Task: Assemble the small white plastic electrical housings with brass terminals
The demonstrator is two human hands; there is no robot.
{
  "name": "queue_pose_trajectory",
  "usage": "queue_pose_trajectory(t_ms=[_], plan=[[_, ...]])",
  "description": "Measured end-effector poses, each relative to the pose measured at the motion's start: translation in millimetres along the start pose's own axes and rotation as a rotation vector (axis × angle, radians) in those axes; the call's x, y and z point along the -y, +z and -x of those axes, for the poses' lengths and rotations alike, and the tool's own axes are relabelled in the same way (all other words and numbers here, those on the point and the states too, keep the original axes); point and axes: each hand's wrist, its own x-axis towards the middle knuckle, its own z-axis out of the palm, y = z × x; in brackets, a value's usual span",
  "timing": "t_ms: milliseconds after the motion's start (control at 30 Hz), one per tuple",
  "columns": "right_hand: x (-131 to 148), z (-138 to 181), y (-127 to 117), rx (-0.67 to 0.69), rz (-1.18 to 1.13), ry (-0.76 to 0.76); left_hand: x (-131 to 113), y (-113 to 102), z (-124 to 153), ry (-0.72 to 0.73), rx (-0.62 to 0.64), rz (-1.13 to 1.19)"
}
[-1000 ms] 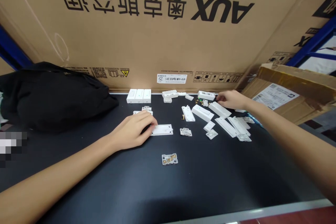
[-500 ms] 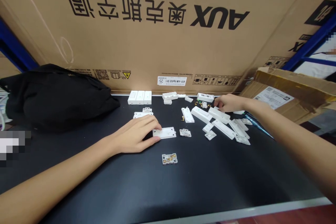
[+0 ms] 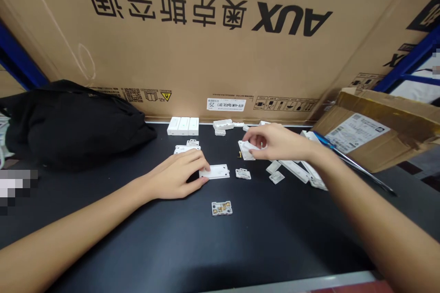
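My left hand (image 3: pixel 182 174) rests on the black tabletop, thumb and forefinger closed at the left end of a flat white plastic base plate (image 3: pixel 218 171). My right hand (image 3: pixel 275 143) pinches a small white plastic piece (image 3: pixel 258 146) and hovers by a second white plate (image 3: pixel 244 152), partly covering it. A brass contact (image 3: pixel 239 154) lies beside that plate. Between the hands sits a small white terminal piece (image 3: pixel 243 174). Closer to me is a similar piece with brass fittings (image 3: pixel 222 208). Small white covers (image 3: pixel 276 177) lie below my right hand.
Three white housings (image 3: pixel 183 126) stand at the back left, near a black bag (image 3: pixel 75 128). A huge carton (image 3: pixel 206 64) forms the back wall. An open cardboard box (image 3: pixel 364 123) and a long slim tool (image 3: pixel 360 168) are on the right.
My right hand has come left from the pile of white parts, carrying a small white piece. My left hand stays at the plate. The slim tool at right now lies further right.
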Motion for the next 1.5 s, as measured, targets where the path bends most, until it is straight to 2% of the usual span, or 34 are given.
queue_pose_trajectory(t_ms=[133, 300, 500, 633, 767, 967, 1500], plan=[[3, -11, 23, -0.167, -0.064, -0.053, 1, 1, 0, -0.02, -0.005, -0.006], [-22, 2, 22, -0.28, -0.169, 0.098, 2, 1, 0, -0.05, 0.015, -0.01], [-43, 27, 5, -0.152, -0.164, 0.221, 0, 1, -1, -0.063, 0.009, -0.02], [-49, 33, -3, -0.135, 0.028, 0.368, 0, 2, 0, -0.094, 0.001, -0.041], [-64, 32, 1, -0.117, 0.154, 0.467, 4, 1, 0, -0.085, 0.005, -0.026], [-79, 30, 13, -0.131, 0.195, 0.487, 10, 1, 1, -0.036, 0.013, 0.016], [-114, 34, 17, -0.201, 0.251, 0.491, 9, 0, 2, -0.042, 0.029, 0.049]])
